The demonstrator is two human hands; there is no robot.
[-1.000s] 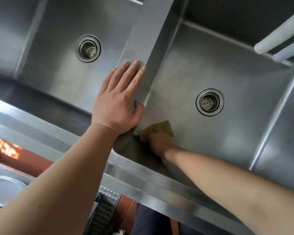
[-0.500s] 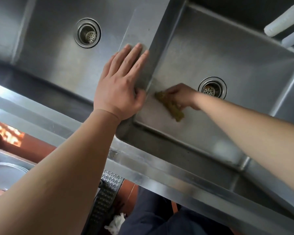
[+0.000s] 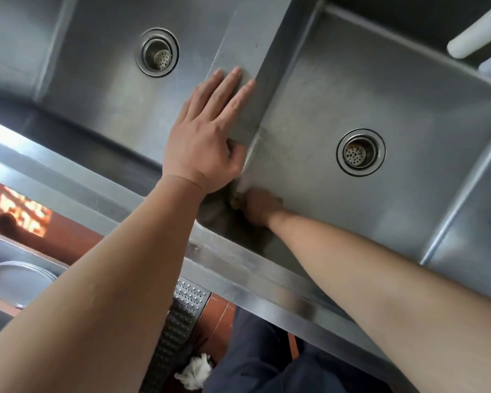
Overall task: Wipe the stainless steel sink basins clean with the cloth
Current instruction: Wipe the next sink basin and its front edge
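Soft, even daylight, perhaps from above; dull sheen on the brushed stainless steel sink basins. Deep shadow fills the near corner. Wide-angle bending at edges; slight motion softness throughout.

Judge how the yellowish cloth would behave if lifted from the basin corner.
The cloth is likely floppy: it bunches almost entirely under the right hand. Probably light, given how little shows. Possibly damp and clingy against the steel; cannot tell.

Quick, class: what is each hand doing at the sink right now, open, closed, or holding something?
Left hand: open, flat on the divider between the basins.
Right hand: holds the cloth in the right basin's near corner.
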